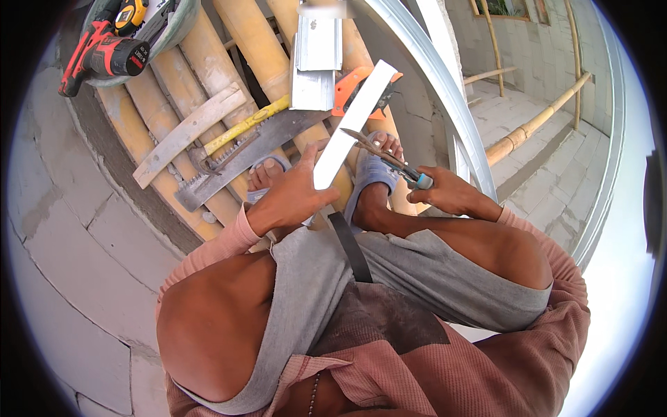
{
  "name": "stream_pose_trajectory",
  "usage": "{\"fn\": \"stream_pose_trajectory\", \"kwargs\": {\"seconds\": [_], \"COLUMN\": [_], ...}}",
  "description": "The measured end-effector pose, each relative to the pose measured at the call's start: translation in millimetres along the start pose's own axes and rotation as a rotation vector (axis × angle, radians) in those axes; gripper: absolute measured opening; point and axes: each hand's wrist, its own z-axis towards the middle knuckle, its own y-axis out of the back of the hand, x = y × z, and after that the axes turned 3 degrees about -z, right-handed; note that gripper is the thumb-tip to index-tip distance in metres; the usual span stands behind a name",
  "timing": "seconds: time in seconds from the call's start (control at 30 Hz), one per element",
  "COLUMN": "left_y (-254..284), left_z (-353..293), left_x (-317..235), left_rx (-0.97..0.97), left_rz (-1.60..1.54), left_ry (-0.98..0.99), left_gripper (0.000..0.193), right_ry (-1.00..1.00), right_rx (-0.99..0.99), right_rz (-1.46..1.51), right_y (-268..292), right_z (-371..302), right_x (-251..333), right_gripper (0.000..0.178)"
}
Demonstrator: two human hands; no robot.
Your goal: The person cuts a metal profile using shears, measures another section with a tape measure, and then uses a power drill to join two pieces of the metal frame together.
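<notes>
While squatting, left hand (292, 198) grip around white metal strip (351, 125), right hand (448, 191) grip closed on snips (389, 158).

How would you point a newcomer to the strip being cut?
Start at the bamboo poles underfoot. Above the sandalled feet, the left hand holds a flat white metal strip slanting up and right, with snips in the right hand biting its edge. Unlike the grey saw beside it, it's plain and toothless.

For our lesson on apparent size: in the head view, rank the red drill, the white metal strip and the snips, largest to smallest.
1. white metal strip, longest.
2. red drill and snips look alike; the drill lies farther away near the rim, so unranked.
</notes>
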Motion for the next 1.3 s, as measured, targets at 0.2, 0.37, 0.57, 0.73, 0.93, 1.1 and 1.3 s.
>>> {"fn": "stream_pose_trajectory", "kwargs": {"seconds": [0.2, 0.37, 0.57, 0.73, 0.93, 1.1, 1.3], "left_y": [-2.9, 14.9, 10.8, 10.6, -1.0, -1.1, 32.5], "left_z": [5.5, 0.3, 6.4, 25.7, 37.5, 41.8, 32.0], "left_x": [4.7, -26.6, -22.6, -27.7, -28.4, -32.3, -41.7], "left_rx": [-0.067, 0.041, -0.011, -0.041, 0.043, -0.107, -0.148], "left_rz": [-0.037, -0.069, -0.063, -0.020, -0.099, -0.007, -0.066], "left_ry": [-0.163, -0.062, -0.144, -0.266, -0.207, -0.369, -0.176], "left_gripper": [0.088, 0.091, 0.092, 0.092, 0.095, 0.091, 0.089], "right_ry": [-0.041, -0.002, 0.109, 0.065, -0.061, 0.061, 0.075], "right_rx": [-0.076, -0.210, -0.369, -0.481, -0.461, -0.537, 0.181], "right_rz": [-0.018, -0.229, -0.387, -0.358, -0.312, -0.346, 0.122], "right_y": [6.1, 1.7, 4.0, 5.1, 7.2, 18.9, 61.9], "right_z": [-23.8, -25.9, -11.5, -10.3, -16.4, -22.0, -48.5], "right_x": [27.5, 24.6, 3.6, -6.8, -17.6, -16.9, 9.1], "right_gripper": [0.046, 0.042, 0.038, 0.036, 0.035, 0.039, 0.054]}}
